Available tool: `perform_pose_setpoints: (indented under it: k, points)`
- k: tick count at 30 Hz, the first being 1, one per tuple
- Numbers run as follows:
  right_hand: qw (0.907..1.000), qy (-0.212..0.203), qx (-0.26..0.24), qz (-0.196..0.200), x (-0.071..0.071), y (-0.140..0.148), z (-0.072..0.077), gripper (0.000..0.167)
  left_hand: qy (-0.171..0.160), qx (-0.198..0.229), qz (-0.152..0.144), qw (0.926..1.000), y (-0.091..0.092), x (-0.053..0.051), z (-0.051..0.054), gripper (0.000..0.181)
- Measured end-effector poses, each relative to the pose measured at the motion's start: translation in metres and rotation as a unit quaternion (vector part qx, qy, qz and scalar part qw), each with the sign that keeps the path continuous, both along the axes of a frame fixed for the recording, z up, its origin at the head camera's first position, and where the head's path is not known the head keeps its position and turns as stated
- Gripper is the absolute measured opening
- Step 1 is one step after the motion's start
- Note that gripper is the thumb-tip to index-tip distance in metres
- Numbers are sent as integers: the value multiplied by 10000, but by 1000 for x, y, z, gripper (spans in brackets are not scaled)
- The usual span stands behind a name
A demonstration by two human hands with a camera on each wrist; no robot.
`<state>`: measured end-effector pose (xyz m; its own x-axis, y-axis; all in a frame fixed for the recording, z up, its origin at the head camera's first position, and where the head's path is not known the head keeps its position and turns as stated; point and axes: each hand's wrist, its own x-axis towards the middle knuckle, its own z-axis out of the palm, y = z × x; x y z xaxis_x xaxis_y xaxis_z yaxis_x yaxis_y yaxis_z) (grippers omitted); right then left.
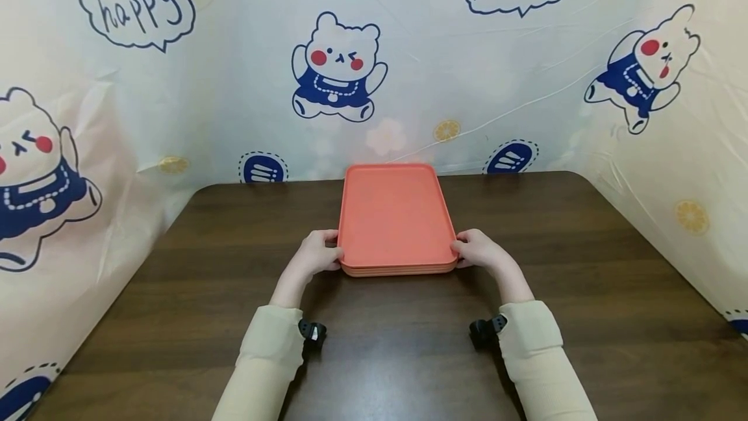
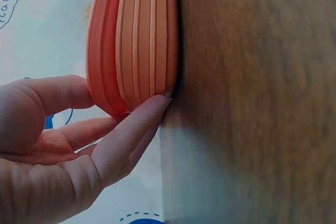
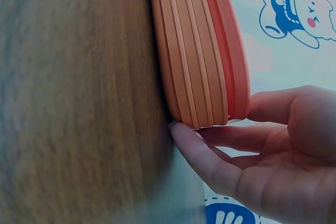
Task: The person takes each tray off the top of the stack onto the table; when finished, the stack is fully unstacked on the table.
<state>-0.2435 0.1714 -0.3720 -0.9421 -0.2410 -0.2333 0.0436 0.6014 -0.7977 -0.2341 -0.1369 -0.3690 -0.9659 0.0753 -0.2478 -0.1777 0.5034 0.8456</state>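
Observation:
A stack of several rectangular trays [image 1: 397,216] lies on the table, the top one red and the lower ones more orange in the left wrist view [image 2: 144,40]. My left hand [image 1: 318,253] grips the stack's near left side, its thumb at the red tray's rim and its fingertips by the bottom tray. On the near right side my right hand [image 1: 476,250] grips the stack in the same way; in the right wrist view, that hand [image 3: 278,150] has a fingertip at the lowest tray's edge. The undersides of the trays are hidden.
The dark wooden table [image 1: 397,349] extends around the stack. Behind it hangs a pale curtain [image 1: 234,83] printed with bears and the word "happy", which also runs along both sides. Black wrist cameras [image 1: 313,333] sit at both sleeves.

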Motion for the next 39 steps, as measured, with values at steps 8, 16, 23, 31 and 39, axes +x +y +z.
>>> perform_pose_setpoints:
  k: [8,16,23,31,39]
  points:
    - [9996,-148,-230,-72,2,1,0,40,59,-12,0,10000,-10,1,4,50]
    - [9999,-16,-150,-28,3,3,0,34,-146,131,-28,9998,-19,0,7,49]
    - [9999,86,-93,-33,3,5,-1,26,-368,310,95,9988,-21,2,10,44]
    - [9998,34,-190,-20,-1,6,-5,32,-486,343,54,9982,-24,0,7,43]
    - [9993,-18,-367,51,-3,5,-9,36,-543,703,-24,9960,-27,1,5,46]
